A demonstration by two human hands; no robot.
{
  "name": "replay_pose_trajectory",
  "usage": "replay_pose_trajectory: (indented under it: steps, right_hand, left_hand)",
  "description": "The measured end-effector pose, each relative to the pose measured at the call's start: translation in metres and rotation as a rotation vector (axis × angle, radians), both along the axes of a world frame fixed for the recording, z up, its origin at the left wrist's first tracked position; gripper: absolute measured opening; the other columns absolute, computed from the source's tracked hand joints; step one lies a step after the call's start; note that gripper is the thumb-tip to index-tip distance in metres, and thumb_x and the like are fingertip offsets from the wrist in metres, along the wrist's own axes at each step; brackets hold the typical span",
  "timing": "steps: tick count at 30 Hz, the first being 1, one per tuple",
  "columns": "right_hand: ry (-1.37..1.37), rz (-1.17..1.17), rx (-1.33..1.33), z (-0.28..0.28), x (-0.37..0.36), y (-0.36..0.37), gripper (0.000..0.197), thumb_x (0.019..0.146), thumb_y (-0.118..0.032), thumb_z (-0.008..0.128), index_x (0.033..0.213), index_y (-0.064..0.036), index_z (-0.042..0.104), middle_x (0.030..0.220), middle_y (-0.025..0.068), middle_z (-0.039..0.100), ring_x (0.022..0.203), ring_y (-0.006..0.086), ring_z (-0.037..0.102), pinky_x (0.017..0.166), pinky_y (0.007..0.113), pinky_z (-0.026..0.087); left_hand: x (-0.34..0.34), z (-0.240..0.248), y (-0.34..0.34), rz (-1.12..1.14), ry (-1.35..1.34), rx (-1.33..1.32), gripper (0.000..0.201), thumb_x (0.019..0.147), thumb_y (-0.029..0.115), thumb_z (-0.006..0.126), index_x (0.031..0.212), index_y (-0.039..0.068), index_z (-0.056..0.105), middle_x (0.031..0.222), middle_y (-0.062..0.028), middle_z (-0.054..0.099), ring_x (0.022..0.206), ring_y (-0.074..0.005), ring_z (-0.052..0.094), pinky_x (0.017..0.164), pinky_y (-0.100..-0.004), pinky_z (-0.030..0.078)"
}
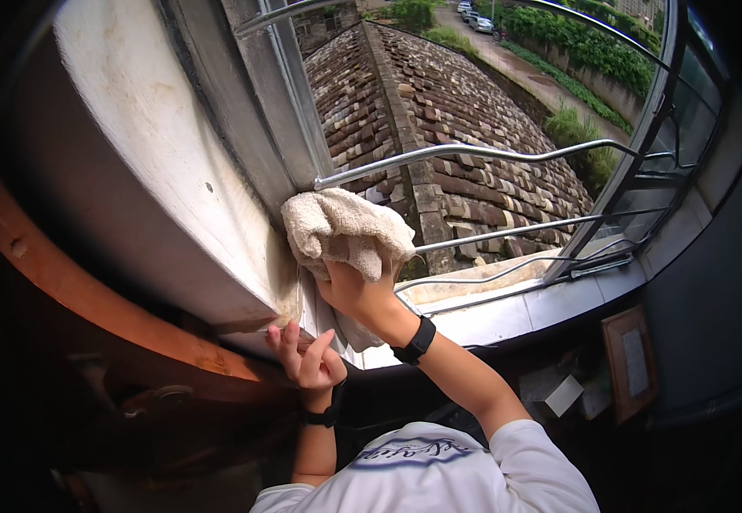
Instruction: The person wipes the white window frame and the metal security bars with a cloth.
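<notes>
A cream terry cloth [345,221] is bunched in my right hand [362,299], whose fingers are partly covered by its folds. The cloth lies against the lower left corner of the window frame [281,137], beside a metal bar [465,150]. Below and to the left, my left hand [309,357] is raised near the bottom corner of the white wall edge [217,265]. Its fingers are apart and loosely bent, with nothing in them. Dark bands sit on both wrists.
White tiles line the windowsill [508,318]. More metal bars cross the opening, with a window sash [687,111] at right. Outside lies a tiled roof [474,128]. A curved orange-brown edge [123,303] runs at left. A framed panel [631,363] and a white box [562,395] stand below right.
</notes>
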State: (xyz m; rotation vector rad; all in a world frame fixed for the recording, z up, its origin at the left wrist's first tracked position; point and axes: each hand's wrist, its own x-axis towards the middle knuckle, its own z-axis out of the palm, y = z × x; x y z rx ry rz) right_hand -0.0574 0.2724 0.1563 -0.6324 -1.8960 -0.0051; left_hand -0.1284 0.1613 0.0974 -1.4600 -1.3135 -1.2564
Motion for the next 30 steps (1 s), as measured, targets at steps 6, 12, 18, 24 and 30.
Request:
replay_pose_trajectory:
  steps: [6,12,18,24,30]
  right_hand:
    - [-0.125,0.034,-0.113,-0.07,0.013,-0.006,0.036,0.073,-0.026,0.059,0.107,-0.0137,0.057,0.112,0.0142,0.05,0.105,0.0356,0.045,0.091,0.048,0.032]
    - [-0.054,0.05,-0.045,-0.053,0.015,-0.003,0.04,0.074,-0.022,0.06,0.111,-0.0112,0.054,0.112,0.0159,0.049,0.103,0.0378,0.045,0.088,0.048,0.034]
    - [-0.043,0.04,-0.002,0.023,0.005,0.001,0.041,0.07,-0.023,0.061,0.11,-0.0117,0.056,0.107,0.0146,0.053,0.101,0.0348,0.048,0.086,0.048,0.035]
    - [-0.164,-0.04,-0.103,-0.04,0.012,-0.008,0.036,0.07,-0.023,0.059,0.104,-0.0133,0.059,0.1,0.0117,0.056,0.097,0.0307,0.05,0.086,0.043,0.037]
    - [0.055,0.204,-0.628,-0.157,0.021,-0.008,0.028,0.078,-0.016,0.058,0.105,-0.0084,0.057,0.106,0.007,0.058,0.099,0.0264,0.054,0.086,0.036,0.04]
  left_hand:
    - [0.003,0.004,-0.001,0.011,-0.002,-0.018,0.023,0.071,0.001,0.041,0.075,0.004,0.064,0.127,-0.0233,0.038,0.124,-0.0429,0.027,0.102,-0.0525,0.019]
    - [0.001,0.004,-0.001,0.032,0.012,-0.021,0.023,0.071,0.002,0.041,0.075,0.004,0.064,0.127,-0.0232,0.039,0.123,-0.0426,0.028,0.102,-0.052,0.02]
    - [-0.002,0.002,0.002,0.027,0.025,0.001,0.023,0.071,0.001,0.041,0.075,0.004,0.064,0.127,-0.0224,0.039,0.123,-0.0423,0.028,0.102,-0.0515,0.02]
    - [0.001,0.004,-0.001,0.033,0.034,-0.007,0.023,0.07,0.002,0.042,0.074,0.004,0.064,0.127,-0.0229,0.039,0.123,-0.0427,0.027,0.102,-0.0515,0.02]
    - [0.003,0.002,-0.002,0.028,0.021,-0.013,0.023,0.07,0.002,0.041,0.074,0.004,0.064,0.127,-0.0233,0.039,0.123,-0.0423,0.028,0.102,-0.0514,0.02]
